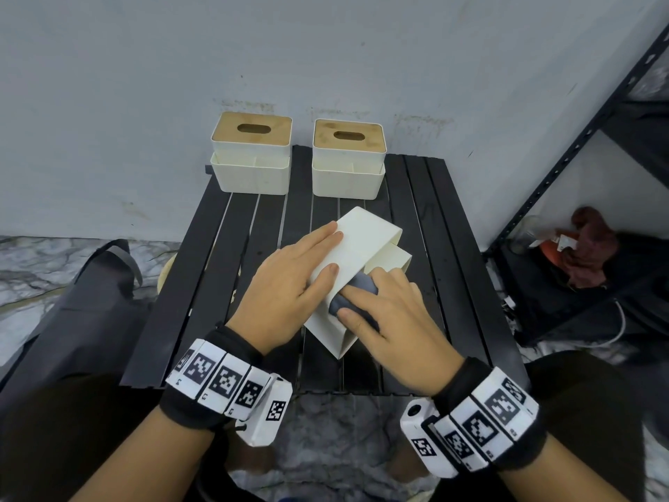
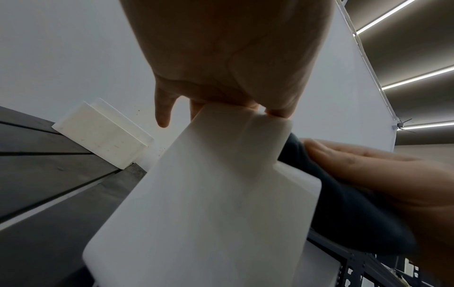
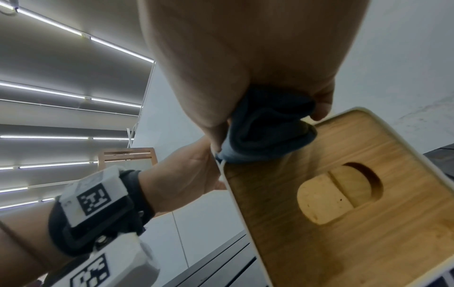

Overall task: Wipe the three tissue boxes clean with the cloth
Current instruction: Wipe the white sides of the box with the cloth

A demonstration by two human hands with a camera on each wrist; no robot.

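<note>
**Third tissue box tipped on its side, cloth pressed to its edge**

The left hand [image 1: 289, 284] lies flat on the upturned white side of a tissue box [image 1: 356, 255], fingers straight and spread, steadying it. This box is tipped over on the black slatted table [image 1: 452, 248] and lies diagonally between the two hands. In the left wrist view its white wall [image 2: 196, 194] fills the middle of the picture, with fingertips [image 2: 277, 112] touching its upper edge.

The right hand [image 1: 391, 320] is just right of the left, fingers curled round a dark grey-blue cloth [image 1: 349, 295] and pressing it against the box's near-right side. The right wrist view shows the cloth [image 3: 265, 132] bunched under the palm, touching the rim beside the wooden lid [image 3: 343, 203], which faces that hand and has an oval slot.

Beyond the fingertips of both hands, two more tissue boxes stand upright at the table's far edge against the wall: one ahead of the left hand [image 1: 251, 157], the other ahead of the right [image 1: 348, 157], each with a wooden slotted top. They stand apart from each other and well apart from the tipped box.

To the right of the right hand stands a dark metal shelf [image 1: 564, 175] with a reddish cloth bundle [image 1: 590, 244] on it.
</note>
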